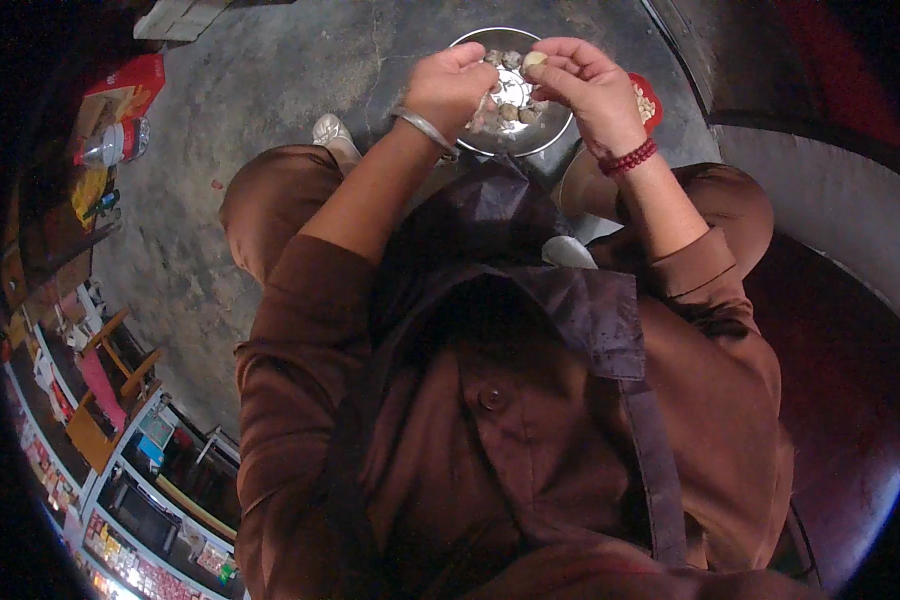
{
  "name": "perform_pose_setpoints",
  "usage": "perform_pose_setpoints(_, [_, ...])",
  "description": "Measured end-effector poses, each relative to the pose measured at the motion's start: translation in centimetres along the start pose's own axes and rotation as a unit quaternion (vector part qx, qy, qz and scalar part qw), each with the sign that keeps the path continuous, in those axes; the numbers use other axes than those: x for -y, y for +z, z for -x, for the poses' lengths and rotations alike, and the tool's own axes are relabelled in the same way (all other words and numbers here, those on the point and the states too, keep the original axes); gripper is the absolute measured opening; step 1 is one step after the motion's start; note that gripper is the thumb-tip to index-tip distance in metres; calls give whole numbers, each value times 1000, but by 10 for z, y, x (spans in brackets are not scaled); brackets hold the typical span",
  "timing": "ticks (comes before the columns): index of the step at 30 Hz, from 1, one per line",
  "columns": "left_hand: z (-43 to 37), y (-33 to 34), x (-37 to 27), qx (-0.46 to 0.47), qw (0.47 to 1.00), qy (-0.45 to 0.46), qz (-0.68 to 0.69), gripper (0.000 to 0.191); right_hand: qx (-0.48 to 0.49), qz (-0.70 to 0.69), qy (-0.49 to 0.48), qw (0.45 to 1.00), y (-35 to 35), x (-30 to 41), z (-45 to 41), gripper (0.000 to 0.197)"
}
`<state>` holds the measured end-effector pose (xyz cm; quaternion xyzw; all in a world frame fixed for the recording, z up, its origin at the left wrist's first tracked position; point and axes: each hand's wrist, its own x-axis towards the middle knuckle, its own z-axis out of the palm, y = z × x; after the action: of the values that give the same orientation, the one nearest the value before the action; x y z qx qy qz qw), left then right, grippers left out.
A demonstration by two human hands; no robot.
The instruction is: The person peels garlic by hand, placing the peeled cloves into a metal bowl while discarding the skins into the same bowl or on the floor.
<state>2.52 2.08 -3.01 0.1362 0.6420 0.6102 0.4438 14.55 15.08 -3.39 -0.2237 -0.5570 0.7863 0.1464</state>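
A round stainless steel basin [549, 140] stands on the floor at the top centre, with several small grey-brown roundish pieces [508, 112] lying in it. Over its right part, my right hand [589, 86] pinches a pale yellowish round piece [535, 60] between thumb and fingers. Above the basin's left rim is my left hand [450, 86], its fingers curled; something pale, too small to name, shows beneath them. Right of the basin, partly behind my right wrist, a red dish [655, 94] contains small pale pieces [644, 105].
My knees flank the basin over the concrete floor [285, 82]. Along the left lie a plastic bottle [116, 142], a red cardboard box [144, 82] and a wooden chair [94, 431]. A low pale wall [817, 180] runs at the right. Shelves with packaged goods [135, 559] fill the lower left.
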Motion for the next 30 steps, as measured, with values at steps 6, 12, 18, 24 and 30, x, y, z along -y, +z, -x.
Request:
perform_pose_setpoints(6, [5,6,-3,101,994,-15,37,54,1,97,-38,995,0,-8,1,21])
perform_pose_setpoints(12, [0,5,5,118,989,27,79,57,-21,155,-66,986,2,-4,3,17])
perform_pose_setpoints(18, [-3,3,10,128,986,30,100,45,-26,203,-103,973,3,-1,3,16])
perform_pose_setpoints(24, [0,8,5,102,994,41,-7,56,-20,298,-167,939,-2,-4,2,16])
perform_pose_setpoints(30, [-2,10,16,58,988,132,-47,54,-28,266,-63,962,3,6,8,17])
